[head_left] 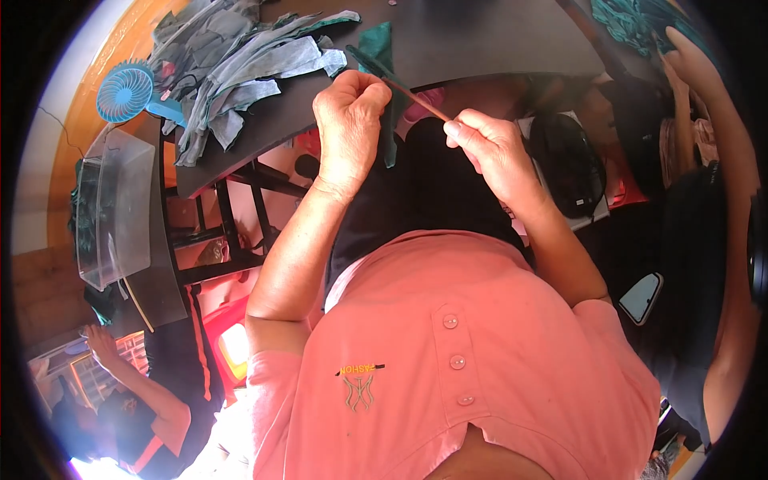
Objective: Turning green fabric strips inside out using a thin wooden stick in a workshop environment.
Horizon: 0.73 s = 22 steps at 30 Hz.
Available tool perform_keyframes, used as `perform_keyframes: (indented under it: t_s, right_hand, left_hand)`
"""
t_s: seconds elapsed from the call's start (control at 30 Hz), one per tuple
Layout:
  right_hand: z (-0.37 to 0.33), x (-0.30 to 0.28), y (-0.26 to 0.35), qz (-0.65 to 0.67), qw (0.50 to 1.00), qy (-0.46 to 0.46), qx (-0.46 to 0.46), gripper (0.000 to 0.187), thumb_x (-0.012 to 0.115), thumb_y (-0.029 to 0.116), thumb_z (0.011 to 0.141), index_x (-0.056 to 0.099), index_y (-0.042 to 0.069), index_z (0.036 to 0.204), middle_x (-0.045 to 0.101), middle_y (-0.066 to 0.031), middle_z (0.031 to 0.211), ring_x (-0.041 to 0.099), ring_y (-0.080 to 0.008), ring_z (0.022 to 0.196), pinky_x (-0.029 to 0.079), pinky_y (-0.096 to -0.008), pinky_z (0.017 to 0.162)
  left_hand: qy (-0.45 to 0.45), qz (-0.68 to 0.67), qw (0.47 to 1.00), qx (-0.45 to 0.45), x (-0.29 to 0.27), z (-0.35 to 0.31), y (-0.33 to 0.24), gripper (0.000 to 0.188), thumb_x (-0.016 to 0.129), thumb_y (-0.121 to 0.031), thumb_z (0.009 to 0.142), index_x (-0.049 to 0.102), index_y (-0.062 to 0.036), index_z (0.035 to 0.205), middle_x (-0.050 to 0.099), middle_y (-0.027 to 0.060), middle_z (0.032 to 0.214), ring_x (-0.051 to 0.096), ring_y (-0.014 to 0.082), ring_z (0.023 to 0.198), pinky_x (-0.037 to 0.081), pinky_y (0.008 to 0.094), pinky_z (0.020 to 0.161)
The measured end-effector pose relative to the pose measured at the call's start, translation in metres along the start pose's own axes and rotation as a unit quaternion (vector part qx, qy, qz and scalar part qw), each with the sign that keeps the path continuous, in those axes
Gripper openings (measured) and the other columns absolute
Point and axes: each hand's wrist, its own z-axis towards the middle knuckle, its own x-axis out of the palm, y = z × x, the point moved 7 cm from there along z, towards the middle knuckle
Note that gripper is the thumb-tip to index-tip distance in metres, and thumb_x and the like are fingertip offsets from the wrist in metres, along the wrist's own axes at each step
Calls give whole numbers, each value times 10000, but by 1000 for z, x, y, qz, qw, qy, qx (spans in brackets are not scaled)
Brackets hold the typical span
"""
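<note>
My left hand (352,120) is raised over the near edge of the dark table, with thumb and fingers pinched together on a narrow dark green strip of cloth (378,46). Part of the cloth stands up beyond the fingers, and another part hangs below them. To its right, my right hand (490,152) grips the near end of a thin brown stick (424,103). The stick slants up and left, and its far end meets the green cloth beside my left fingers. Exactly how stick and cloth join there is too small to tell.
Grey-green cloth pieces (256,68) lie heaped on the table (488,44) at far left, beside a small blue fan (126,92). A clear plastic bin (120,212) stands left. Another person's arm (720,112) reaches toward teal cloth (632,26) at far right; another person (148,392) is lower left.
</note>
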Motion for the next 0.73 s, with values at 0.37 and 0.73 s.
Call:
perform_keyframes:
  t_s: [0.37,0.73]
  right_hand:
    - [-5,-7,15,-166,986,11,7,350,547,307,925,543,21,723,549,-185,646,533,-396,644,397,-459,599]
    - [16,4,22,-23,998,-19,-57,318,558,309,948,601,53,764,445,9,542,384,-142,487,336,-292,487]
  left_hand:
    - [-11,101,991,82,-6,-7,-19,111,598,-57,771,626,49,790,595,103,601,540,140,546,456,298,552]
    - [65,148,963,214,13,-28,-31,122,635,-74,777,584,-16,871,636,155,752,638,322,680,508,394,643]
